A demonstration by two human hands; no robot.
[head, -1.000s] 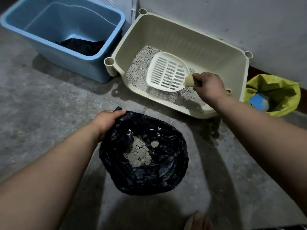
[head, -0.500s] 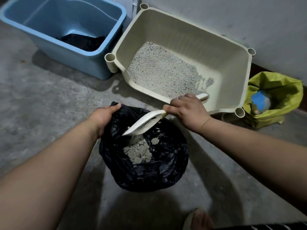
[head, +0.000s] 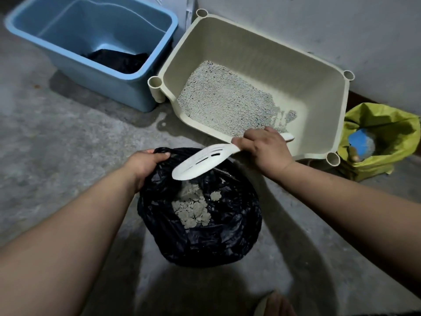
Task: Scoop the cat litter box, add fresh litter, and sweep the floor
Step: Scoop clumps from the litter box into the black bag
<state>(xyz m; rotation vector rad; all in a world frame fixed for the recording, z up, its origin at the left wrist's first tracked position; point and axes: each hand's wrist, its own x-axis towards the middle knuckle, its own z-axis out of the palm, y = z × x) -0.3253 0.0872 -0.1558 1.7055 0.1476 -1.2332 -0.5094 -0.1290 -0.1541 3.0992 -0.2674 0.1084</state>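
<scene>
Over black bag (head: 200, 236): right hand (head: 264, 149) grips scoop (head: 200, 164), tilted, apparently emptied. Left hand (head: 145, 164) pinches bag rim open. Step: scooping. Next: return scoop to litter box (head: 323, 92) just beyond, sift remaining litter.

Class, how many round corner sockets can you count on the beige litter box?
4 sockets on the litter box: far socket by the wall, left socket beside the blue tub, right socket, near socket beside the yellow bag. None seems hidden.

White scoop (head: 200, 164) over black bag (head: 227, 236)
</scene>
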